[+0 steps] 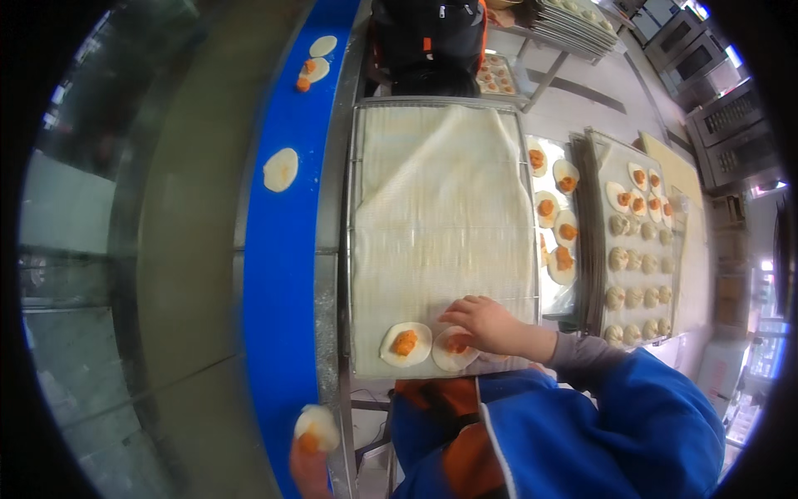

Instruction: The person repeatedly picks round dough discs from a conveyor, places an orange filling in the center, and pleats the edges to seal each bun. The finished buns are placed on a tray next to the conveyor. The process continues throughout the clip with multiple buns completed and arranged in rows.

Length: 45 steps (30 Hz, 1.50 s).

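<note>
At the bottom left, over the near end of the blue conveyor belt (277, 274), my left hand (309, 472) holds a dough round (317, 424) with orange filling. Part of that hand is cut off by the picture's lower rim. My right hand (486, 323) is low over the near end of the cloth-lined rack (440, 216), thumb and fingers apart. Beneath its fingers lies a second dough round (453, 359) with orange filling, partly covered. Just left of it a third filled dough round (399, 356) lies flat on the cloth. Something pale under my right wrist is mostly hidden.
Farther along the belt lie a plain dough round (281, 170) and several others, some with filling. To the right, a tray (559, 298) carries filled rounds, beside stacked trays with pleated buns (619, 259). A black backpack (428, 41) stands beyond the rack.
</note>
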Available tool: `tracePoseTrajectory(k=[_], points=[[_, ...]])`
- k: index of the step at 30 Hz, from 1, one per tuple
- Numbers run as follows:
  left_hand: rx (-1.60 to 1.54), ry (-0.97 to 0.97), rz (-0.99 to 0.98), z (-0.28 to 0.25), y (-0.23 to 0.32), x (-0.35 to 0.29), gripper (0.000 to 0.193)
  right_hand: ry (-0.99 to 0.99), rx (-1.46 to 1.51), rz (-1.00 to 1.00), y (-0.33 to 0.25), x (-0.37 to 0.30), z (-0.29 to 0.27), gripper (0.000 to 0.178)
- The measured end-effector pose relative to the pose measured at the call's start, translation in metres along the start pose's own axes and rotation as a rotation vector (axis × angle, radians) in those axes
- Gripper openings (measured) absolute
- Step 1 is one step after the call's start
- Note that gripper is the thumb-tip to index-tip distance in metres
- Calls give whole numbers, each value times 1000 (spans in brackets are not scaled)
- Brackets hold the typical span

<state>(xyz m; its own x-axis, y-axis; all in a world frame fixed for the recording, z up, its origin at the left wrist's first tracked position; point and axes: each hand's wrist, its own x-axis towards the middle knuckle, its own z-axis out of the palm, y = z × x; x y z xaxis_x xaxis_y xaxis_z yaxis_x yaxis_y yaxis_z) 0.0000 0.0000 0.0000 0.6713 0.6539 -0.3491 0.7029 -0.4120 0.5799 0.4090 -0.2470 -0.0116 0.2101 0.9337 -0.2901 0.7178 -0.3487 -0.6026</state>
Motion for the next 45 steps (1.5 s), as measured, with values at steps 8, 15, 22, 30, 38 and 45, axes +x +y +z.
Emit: tracePoseTrajectory(k=[8, 15, 22, 30, 38, 45], points=[[-1240, -252, -287, 46, 104, 68, 40, 34, -99, 69, -48, 62, 33, 46], [-1448, -225, -258, 67, 87, 91, 40, 222, -40, -172, -46, 67, 51, 43], [-1775, -416, -196, 91, 84, 99, 42, 215, 446, 27, -28, 55, 31, 58], [-238, -31, 58, 100, 128, 108, 45, 117, 61, 52, -11, 81, -10, 47], [-439, 236, 147, 33, 88, 204, 42, 152, 23, -82, 0, 208, -71, 38], [53, 524, 197, 24, 67, 334, 37, 369, -422, -493, -52, 375, -33, 46]])
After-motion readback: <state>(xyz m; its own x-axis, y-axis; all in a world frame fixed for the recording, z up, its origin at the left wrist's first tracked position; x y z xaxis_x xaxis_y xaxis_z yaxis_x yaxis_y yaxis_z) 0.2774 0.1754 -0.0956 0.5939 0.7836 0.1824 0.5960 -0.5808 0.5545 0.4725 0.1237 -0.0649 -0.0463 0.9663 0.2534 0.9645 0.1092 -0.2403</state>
